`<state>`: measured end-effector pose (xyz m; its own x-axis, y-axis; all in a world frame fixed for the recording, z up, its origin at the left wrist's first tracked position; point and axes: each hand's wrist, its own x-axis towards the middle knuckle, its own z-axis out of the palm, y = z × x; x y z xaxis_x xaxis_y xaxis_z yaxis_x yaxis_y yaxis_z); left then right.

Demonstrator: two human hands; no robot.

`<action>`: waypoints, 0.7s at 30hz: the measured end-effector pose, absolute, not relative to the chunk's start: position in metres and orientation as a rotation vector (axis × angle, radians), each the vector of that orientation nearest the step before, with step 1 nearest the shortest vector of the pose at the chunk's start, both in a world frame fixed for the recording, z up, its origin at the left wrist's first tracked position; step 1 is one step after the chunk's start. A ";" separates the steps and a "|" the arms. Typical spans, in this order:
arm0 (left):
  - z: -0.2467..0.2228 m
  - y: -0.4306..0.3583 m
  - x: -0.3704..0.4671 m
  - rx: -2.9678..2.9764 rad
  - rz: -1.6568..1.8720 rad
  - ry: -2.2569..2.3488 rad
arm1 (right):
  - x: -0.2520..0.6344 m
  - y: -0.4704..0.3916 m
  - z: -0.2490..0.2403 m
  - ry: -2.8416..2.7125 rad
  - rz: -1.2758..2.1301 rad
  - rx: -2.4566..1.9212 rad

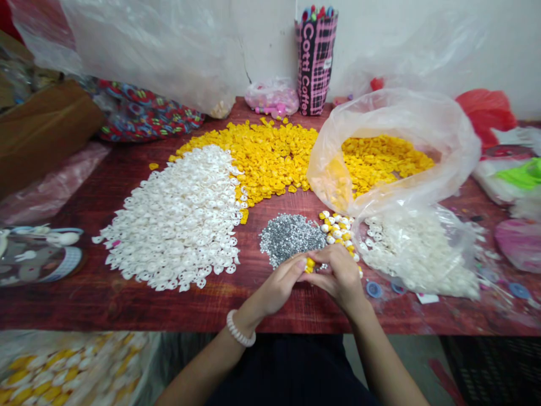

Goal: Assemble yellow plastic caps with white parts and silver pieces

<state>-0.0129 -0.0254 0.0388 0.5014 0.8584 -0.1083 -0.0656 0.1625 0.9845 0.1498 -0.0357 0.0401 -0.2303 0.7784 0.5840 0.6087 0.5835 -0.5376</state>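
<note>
My left hand (281, 285) and my right hand (343, 276) meet at the front middle of the table, fingertips pinched together on a small yellow plastic piece (310, 265). Its finer shape is hidden by the fingers. Just beyond them lies a heap of tiny silver-grey pieces (291, 234). Behind my right hand sits a cluster of joined yellow-and-white pieces (338, 228). A wide pile of flat white pieces with small holes (177, 220) spreads to the left. Loose yellow pieces (262, 155) form a long heap behind.
A clear plastic bag (456, 135) gapes over yellow pieces at right, with a bag of whitish pieces (422, 248) before it. Blue caps (373, 289) lie near the front. A plaid bag (316, 62) stands by the wall. Below left, a sack (63, 366) holds yellow-and-white pieces.
</note>
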 end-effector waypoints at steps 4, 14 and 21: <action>0.044 -0.021 -0.014 1.247 0.760 0.880 | 0.152 -0.037 0.033 -1.924 0.222 -1.116; 0.017 -0.025 -0.011 0.502 0.639 0.650 | 0.196 -0.028 0.035 -1.912 0.441 -1.453; 0.013 -0.030 -0.003 0.327 0.748 0.580 | 0.284 0.006 0.005 -1.791 0.159 -2.172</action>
